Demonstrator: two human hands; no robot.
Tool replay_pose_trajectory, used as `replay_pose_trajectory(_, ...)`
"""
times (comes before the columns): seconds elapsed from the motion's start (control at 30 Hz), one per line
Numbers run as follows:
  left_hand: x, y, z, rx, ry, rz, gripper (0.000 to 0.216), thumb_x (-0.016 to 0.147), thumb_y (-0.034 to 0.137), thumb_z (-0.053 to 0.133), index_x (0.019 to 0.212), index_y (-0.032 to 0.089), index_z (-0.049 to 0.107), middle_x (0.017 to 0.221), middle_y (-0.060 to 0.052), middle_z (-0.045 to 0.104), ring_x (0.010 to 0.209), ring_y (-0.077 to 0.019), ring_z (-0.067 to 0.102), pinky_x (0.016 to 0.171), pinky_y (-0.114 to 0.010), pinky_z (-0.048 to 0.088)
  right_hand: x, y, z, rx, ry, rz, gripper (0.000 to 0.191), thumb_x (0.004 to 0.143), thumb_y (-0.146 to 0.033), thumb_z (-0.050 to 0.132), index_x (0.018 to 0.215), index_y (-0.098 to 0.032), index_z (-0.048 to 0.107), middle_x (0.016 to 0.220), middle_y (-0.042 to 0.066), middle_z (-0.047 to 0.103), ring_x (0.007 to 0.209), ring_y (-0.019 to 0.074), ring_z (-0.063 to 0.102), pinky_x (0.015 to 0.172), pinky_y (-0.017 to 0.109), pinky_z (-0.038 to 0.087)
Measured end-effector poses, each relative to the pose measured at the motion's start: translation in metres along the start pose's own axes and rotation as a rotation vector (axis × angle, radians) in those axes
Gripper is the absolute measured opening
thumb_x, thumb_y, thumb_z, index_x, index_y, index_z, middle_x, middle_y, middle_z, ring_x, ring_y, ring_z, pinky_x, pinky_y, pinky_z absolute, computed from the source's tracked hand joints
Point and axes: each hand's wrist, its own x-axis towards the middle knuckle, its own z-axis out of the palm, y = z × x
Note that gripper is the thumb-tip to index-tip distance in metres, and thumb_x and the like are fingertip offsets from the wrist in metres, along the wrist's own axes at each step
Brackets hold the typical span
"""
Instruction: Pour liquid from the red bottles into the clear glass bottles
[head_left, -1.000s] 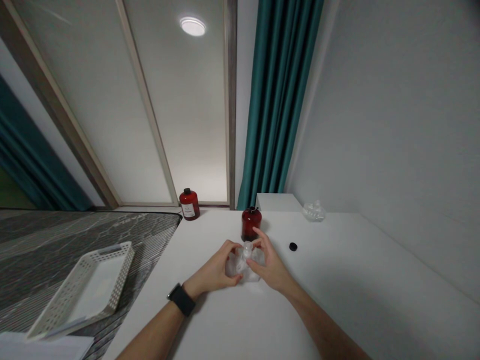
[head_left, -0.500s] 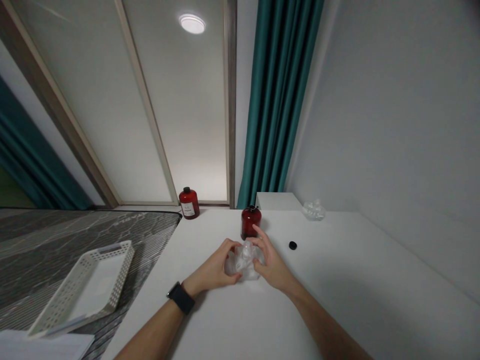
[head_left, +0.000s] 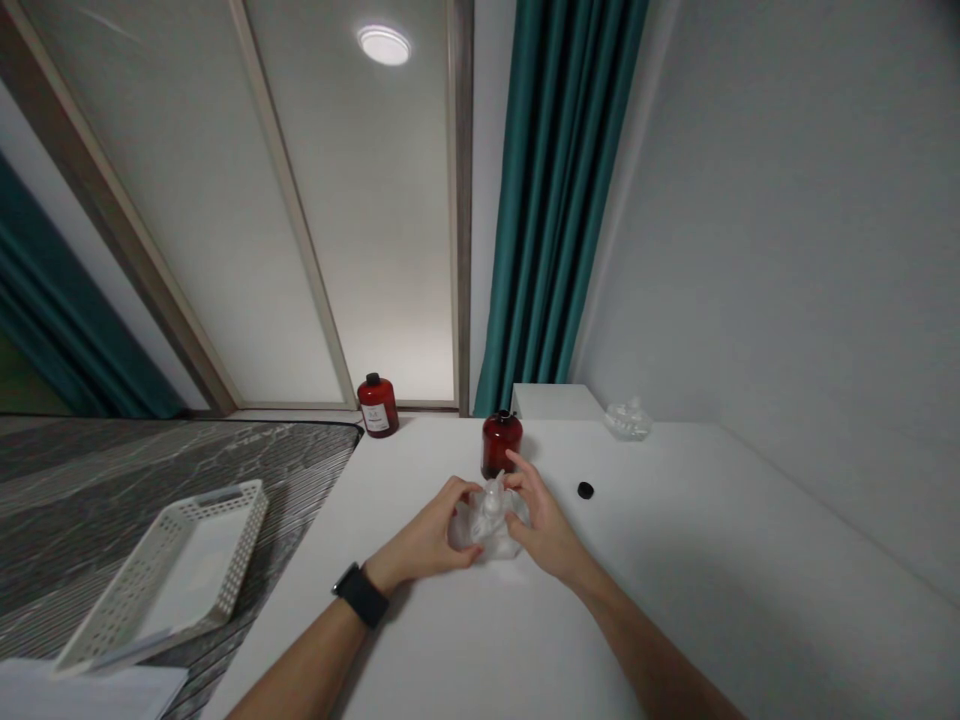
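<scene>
A clear, lobed glass-like vessel [head_left: 491, 530] with a small knob-like top stands on the white table [head_left: 525, 640]. My left hand [head_left: 442, 535] curves round its left side, thumb low and fingers higher up. On the other side my right hand [head_left: 544, 520] has its thumb and fingers bent about the vessel's upper right, with the index finger raised. Just behind it stands a dark red bottle [head_left: 500, 445] whose mouth looks uncapped; the raised finger overlaps it in view. To the right lies a round black cap [head_left: 586, 490].
Another red bottle [head_left: 378, 408], with a white label and black cap, stands at the far left corner. A white box [head_left: 556, 402] and a similar clear vessel [head_left: 628, 420] sit at the back right. Left of the table, lower down, is a white perforated basket [head_left: 238, 560].
My right fingers have shifted slightly at the top of the clear vessel. The left hand, bottles and cap stay where they were.
</scene>
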Motion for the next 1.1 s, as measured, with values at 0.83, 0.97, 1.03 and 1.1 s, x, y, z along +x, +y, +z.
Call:
replay_pose_trajectory(0.83,0.0002,0.0015,-0.0004,0.007,0.000,0.021,0.061,0.070,0.013,0.072,0.125,0.021,0.050,0.118,-0.007,0.055,0.106,-0.0246,0.055,0.091,-0.038,0.048,-0.0019,-0.0024,0.0032,-0.059,-0.040,0.021,0.066,0.087,-0.020,0.058,0.147,-0.030,0.034,0.115,0.005,0.059,0.113,0.0215,0.056,0.112,0.048,0.034)
replay_pose_trajectory(0.97,0.0001,-0.0004,0.0001,0.004,0.003,0.029,0.062,0.070,0.012,0.072,0.126,0.021,0.049,0.120,-0.007,0.055,0.108,-0.0248,0.055,0.093,-0.039,0.048,-0.0024,-0.0039,0.0017,-0.064,-0.070,0.041,0.064,0.090,-0.022,0.056,0.149,-0.030,0.031,0.128,0.008,0.057,0.123,0.0222,0.053,0.114,0.048,0.032)
replay_pose_trajectory(1.03,0.0003,-0.0007,0.0001,0.011,0.008,0.032,0.061,0.070,0.012,0.072,0.126,0.021,0.048,0.120,-0.007,0.055,0.108,-0.0249,0.055,0.094,-0.040,0.049,-0.0030,-0.0045,0.0017,-0.096,-0.074,0.045,0.063,0.091,-0.022,0.055,0.149,-0.029,0.032,0.128,0.008,0.057,0.124,0.0221,0.052,0.114,0.047,0.033)
replay_pose_trajectory(1.1,0.0007,-0.0004,0.0001,0.019,0.006,0.035,0.060,0.071,0.014,0.072,0.126,0.021,0.048,0.119,-0.008,0.055,0.107,-0.0249,0.055,0.093,-0.040,0.049,-0.0038,-0.0048,0.0022,-0.145,-0.059,0.037,0.061,0.091,-0.023,0.055,0.148,-0.028,0.034,0.125,0.008,0.058,0.121,0.0222,0.053,0.113,0.047,0.034)
